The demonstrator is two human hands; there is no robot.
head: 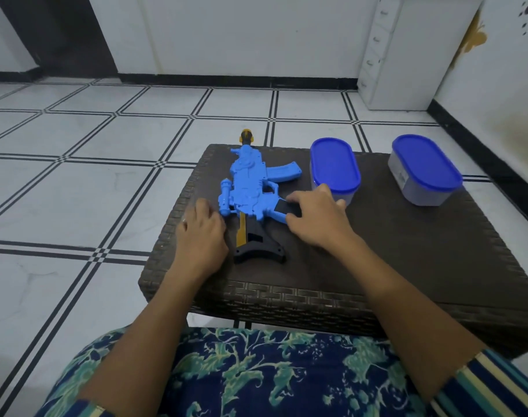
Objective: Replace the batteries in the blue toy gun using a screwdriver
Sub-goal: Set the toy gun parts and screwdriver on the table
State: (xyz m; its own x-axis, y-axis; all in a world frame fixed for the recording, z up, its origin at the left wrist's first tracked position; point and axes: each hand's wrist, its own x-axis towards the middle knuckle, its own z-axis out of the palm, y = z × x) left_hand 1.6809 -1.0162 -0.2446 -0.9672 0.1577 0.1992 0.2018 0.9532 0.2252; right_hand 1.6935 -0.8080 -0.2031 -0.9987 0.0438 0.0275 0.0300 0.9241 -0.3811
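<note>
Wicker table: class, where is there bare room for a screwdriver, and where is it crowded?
Bare: the wide near-right patch of the table between right hand, right container and front edge; also the strip between left container and right one. Crowded: the left side, with the blue toy gun and left hand.

1. We see the blue toy gun [250, 188] lying flat on the dark wicker table [407, 251], its yellow-tipped muzzle pointing away.
2. Its black stock faces us, and its magazine and grip point right.
</note>
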